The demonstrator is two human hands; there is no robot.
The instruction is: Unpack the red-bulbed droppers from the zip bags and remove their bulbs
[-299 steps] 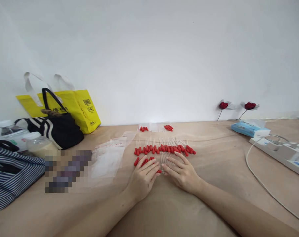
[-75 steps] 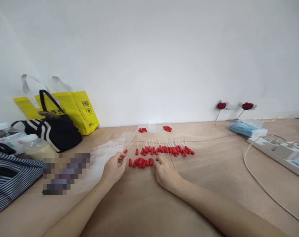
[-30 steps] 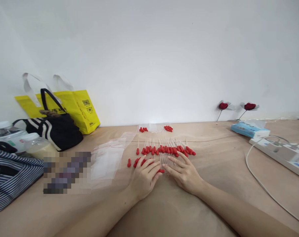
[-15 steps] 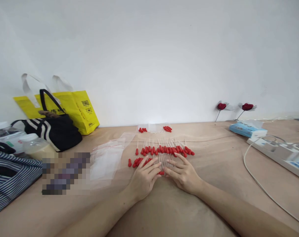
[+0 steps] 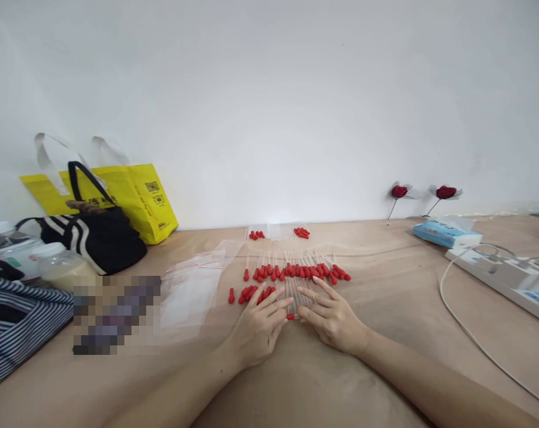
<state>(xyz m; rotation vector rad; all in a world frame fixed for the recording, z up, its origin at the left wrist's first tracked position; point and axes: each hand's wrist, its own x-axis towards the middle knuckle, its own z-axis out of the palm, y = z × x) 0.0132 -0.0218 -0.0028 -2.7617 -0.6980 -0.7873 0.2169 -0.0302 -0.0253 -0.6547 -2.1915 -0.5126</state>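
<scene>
My left hand [image 5: 259, 327] lies palm down at the left side of a bunch of clear thin tubes [image 5: 293, 291], its fingers stretched out over them. From the other side my right hand [image 5: 334, 318] rests on the same tubes, fingers spread. Between the hands, at the near end, shows a red bulb [image 5: 290, 317]. Behind the fingertips runs a row of droppers [image 5: 311, 271] with red bulbs, their clear stems pointing at the wall. More loose red bulbs [image 5: 251, 293] lie beside my left fingers. What sits under the palms is hidden.
Clear zip bags [image 5: 193, 288] lie to the left; bags with red-bulbed pieces [image 5: 302, 232] lie by the wall. A yellow bag [image 5: 148, 208], black bag [image 5: 113, 238] and jar [image 5: 64, 267] stand left. Right are a tissue pack [image 5: 447, 233], power strip [image 5: 510, 282] and cable [image 5: 460, 327].
Both hands stay on the tubes with only small shifts. The red bulb between them shows slightly nearer to me. The loose bulb at the far left sits a little further left in view.
</scene>
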